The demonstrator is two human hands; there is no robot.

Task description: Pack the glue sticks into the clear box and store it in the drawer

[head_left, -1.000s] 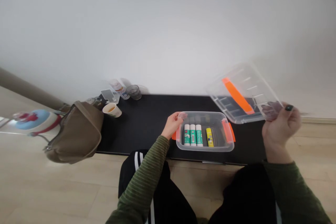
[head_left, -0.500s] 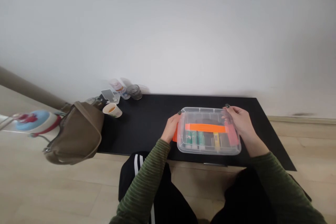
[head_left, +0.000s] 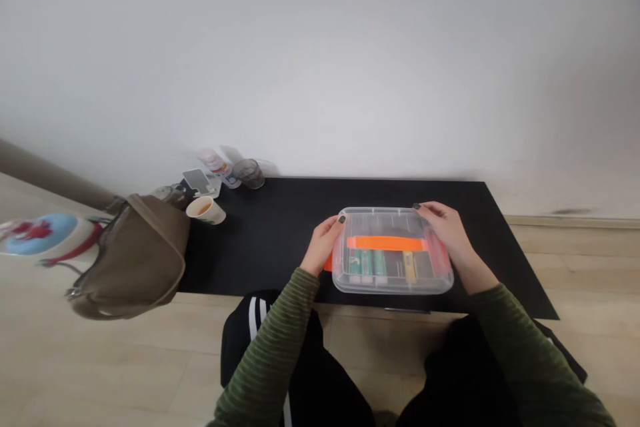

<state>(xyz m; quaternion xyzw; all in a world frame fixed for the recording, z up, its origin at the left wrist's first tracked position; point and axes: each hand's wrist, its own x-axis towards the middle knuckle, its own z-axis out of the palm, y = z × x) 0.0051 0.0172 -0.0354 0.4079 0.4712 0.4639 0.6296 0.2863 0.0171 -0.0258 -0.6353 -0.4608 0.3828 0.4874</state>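
A clear plastic box [head_left: 390,280] with orange side latches sits on a low black table [head_left: 280,227]. Its clear lid [head_left: 385,220], with an orange handle strip, now lies on top of it. Through the plastic I see green-and-white glue sticks [head_left: 367,261] and a yellow one [head_left: 409,265]. My left hand [head_left: 324,243] curls around the box's left end, by the orange latch. At the right end my right hand [head_left: 450,230] grips the lid and box, fingers over the far corner.
A brown bag [head_left: 133,257] slumps at the table's left end. Behind it stand a paper cup [head_left: 205,211], a dark glass [head_left: 249,173], a small bottle [head_left: 215,163] and a phone [head_left: 196,180]. The white wall runs behind the table. My knees are below its front edge.
A second ago my right hand held the lid up at the right. It brought the lid over and set it on the box; both hands now hold the box's ends.
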